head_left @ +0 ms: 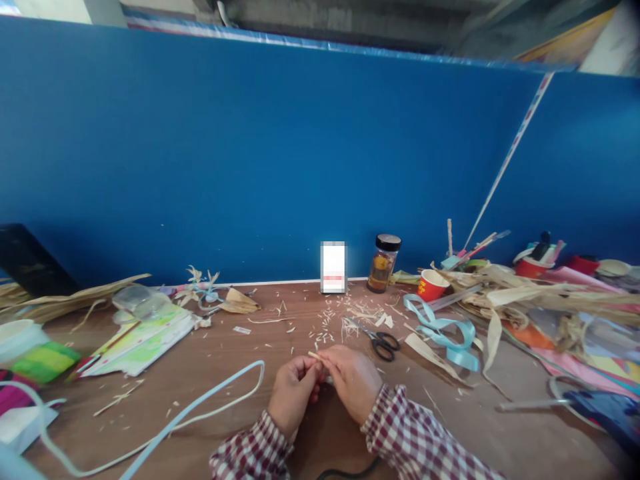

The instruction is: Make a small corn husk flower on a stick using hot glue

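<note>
My left hand (pixel 293 393) and my right hand (pixel 353 380) meet over the brown table (pixel 225 373), both with fingers curled. Between their fingertips sticks out a small pale strip of dried husk (pixel 315 356), pinched by both hands. Both wrists wear red-and-white checked sleeves. Black-handled scissors (pixel 383 341) lie just beyond my right hand, among scattered husk trimmings (pixel 335 313).
A light-blue ribbon (pixel 443 333) curls right of the scissors, with a red paper cup (pixel 431 285) and a black-lidded jar (pixel 384 263) behind it. Dried husks (pixel 525 297) pile up at right. A pale blue cord (pixel 200 407) loops at left near coloured papers (pixel 143 340). A blue partition (pixel 280 160) backs the table.
</note>
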`<state>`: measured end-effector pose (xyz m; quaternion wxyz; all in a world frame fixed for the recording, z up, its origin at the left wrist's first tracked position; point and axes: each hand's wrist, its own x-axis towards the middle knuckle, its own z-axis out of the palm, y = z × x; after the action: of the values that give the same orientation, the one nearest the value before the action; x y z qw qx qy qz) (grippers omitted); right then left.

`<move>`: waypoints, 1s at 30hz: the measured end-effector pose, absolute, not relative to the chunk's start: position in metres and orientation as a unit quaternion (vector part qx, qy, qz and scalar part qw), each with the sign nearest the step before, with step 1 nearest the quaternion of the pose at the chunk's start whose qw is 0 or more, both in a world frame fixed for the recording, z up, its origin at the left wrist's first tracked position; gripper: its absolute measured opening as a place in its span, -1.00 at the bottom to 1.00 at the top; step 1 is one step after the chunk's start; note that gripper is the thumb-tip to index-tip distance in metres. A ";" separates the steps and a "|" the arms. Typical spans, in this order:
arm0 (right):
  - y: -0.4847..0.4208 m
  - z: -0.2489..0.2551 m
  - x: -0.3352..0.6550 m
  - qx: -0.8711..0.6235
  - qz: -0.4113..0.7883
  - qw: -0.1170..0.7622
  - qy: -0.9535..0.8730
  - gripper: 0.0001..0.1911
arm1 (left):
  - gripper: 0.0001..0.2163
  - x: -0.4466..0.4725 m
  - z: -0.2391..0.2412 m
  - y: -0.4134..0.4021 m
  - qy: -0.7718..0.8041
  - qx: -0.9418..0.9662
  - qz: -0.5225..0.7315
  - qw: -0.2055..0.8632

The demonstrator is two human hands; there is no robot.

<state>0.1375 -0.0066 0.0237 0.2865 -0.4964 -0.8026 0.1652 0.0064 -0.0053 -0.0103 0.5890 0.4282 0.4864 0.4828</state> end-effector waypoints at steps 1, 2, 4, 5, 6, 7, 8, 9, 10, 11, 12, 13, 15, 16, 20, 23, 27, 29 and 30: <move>-0.008 0.024 0.137 -0.498 0.156 0.283 -0.804 -0.68 | -0.77 0.006 -0.010 -0.005 0.489 0.429 0.482 0.587; -0.008 0.024 0.136 -0.499 0.149 0.281 -0.806 -0.68 | -0.76 0.006 -0.010 -0.004 0.489 0.431 0.481 0.586; -0.007 0.023 0.137 -0.501 0.136 0.275 -0.809 -0.68 | -0.77 0.007 -0.009 -0.004 0.486 0.432 0.483 0.586; -0.005 0.022 0.140 -0.503 0.129 0.271 -0.810 -0.68 | -0.77 0.007 -0.009 -0.004 0.487 0.430 0.484 0.587; -0.002 0.022 0.143 -0.509 0.121 0.266 -0.810 -0.69 | -0.77 0.007 -0.008 -0.005 0.487 0.427 0.486 0.587; 0.003 0.021 0.148 -0.519 0.111 0.260 -0.807 -0.69 | -0.77 0.006 -0.007 -0.006 0.487 0.423 0.488 0.588; 0.008 0.020 0.154 -0.532 0.103 0.255 -0.801 -0.69 | -0.77 0.006 -0.006 -0.006 0.487 0.418 0.491 0.589; 0.013 0.020 0.160 -0.547 0.097 0.254 -0.792 -0.70 | -0.77 0.005 -0.005 -0.006 0.486 0.412 0.495 0.590; 0.018 0.020 0.165 -0.560 0.095 0.260 -0.781 -0.70 | -0.77 0.005 -0.004 -0.007 0.487 0.405 0.498 0.592; 0.022 0.020 0.170 -0.566 0.098 0.278 -0.770 -0.71 | -0.76 0.004 -0.004 -0.006 0.489 0.395 0.502 0.593; 0.024 0.020 0.172 -0.564 0.111 0.303 -0.760 -0.71 | -0.76 0.003 -0.003 -0.006 0.493 0.384 0.506 0.594; 0.025 0.021 0.173 -0.552 0.135 0.331 -0.753 -0.71 | -0.76 0.003 -0.003 -0.005 0.497 0.374 0.509 0.595; 0.022 0.024 0.169 -0.515 0.206 0.375 -0.742 -0.68 | -0.76 0.003 -0.002 -0.004 0.501 0.360 0.514 0.596; 0.018 0.026 0.165 -0.498 0.243 0.380 -0.740 -0.66 | -0.76 0.003 -0.002 -0.004 0.502 0.358 0.515 0.595; 0.002 0.033 0.150 -0.458 0.322 0.332 -0.759 -0.76 | -0.76 0.004 -0.007 -0.004 0.491 0.398 0.510 0.584; -0.001 0.035 0.146 -0.433 0.335 0.311 -0.777 -0.77 | -0.79 0.005 -0.013 -0.004 0.469 0.454 0.505 0.564; 0.000 0.031 0.146 -0.443 0.332 0.306 -0.774 -0.73 | -0.81 0.004 -0.018 -0.005 0.475 0.488 0.492 0.543; 0.001 0.029 0.146 -0.447 0.333 0.302 -0.774 -0.71 | -0.80 0.003 -0.016 -0.005 0.485 0.488 0.481 0.543; 0.000 0.028 0.146 -0.447 0.333 0.300 -0.775 -0.70 | -0.80 0.003 -0.015 -0.005 0.490 0.487 0.474 0.545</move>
<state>0.1457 0.0003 0.0279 0.2997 -0.4467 -0.7745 0.3327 0.0034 -0.0053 -0.0152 0.5454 0.4873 0.4902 0.4741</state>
